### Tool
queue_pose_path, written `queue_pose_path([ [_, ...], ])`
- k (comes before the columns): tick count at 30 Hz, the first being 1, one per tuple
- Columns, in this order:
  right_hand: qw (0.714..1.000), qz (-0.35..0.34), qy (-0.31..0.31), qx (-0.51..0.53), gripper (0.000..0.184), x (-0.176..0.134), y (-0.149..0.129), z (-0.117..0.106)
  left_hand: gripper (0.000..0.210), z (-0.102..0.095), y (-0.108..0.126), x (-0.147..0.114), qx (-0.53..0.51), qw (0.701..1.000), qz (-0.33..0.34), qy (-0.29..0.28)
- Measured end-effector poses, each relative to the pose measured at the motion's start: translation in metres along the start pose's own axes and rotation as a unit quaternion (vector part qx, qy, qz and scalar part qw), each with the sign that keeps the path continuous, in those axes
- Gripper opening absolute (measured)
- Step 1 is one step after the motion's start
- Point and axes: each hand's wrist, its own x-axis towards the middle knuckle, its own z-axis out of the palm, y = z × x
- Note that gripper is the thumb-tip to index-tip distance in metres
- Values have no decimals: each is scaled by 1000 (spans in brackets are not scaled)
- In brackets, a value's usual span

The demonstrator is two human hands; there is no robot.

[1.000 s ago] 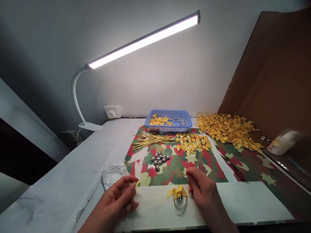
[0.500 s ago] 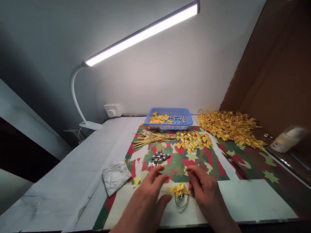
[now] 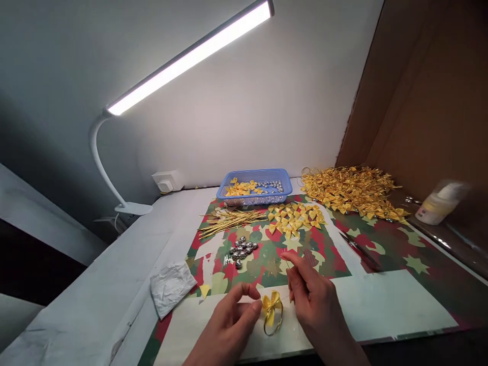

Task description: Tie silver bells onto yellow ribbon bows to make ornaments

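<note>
Pinching one wing of a yellow bow [image 3: 271, 307] between thumb and forefinger, the left hand [image 3: 232, 325] held it at the near edge of the white sheet [image 3: 381, 310]. The right hand [image 3: 312, 305] sat just beside the bow, fingers loosely curled, forefinger out; whether it gripped a fine thread could not be told. A gold wire ring [image 3: 273, 325] hung below the bow and appeared joined to it, so this piece looked near done. The bow stood on end, long axis running roughly away from the person, ring toward the near edge. Much seemed left: loose bows [image 3: 293, 219], silver bells [image 3: 241, 249] and gold wires [image 3: 229, 221] lay unassembled on the patterned mat [image 3: 267, 259]. A heap of finished pieces [image 3: 351, 190] lay far right, beside the blue basket [image 3: 254, 187].
</note>
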Motion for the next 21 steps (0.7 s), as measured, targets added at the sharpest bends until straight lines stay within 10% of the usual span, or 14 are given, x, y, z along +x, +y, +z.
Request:
queue_pose_path([
  [8, 992, -67, 99, 44, 43, -7, -15, -1, 51, 10, -2, 14, -61, 998, 3, -31],
  [21, 986, -107, 27, 127, 56, -3, -36, -13, 21, 2, 9, 1, 113, 969, 200, 88],
])
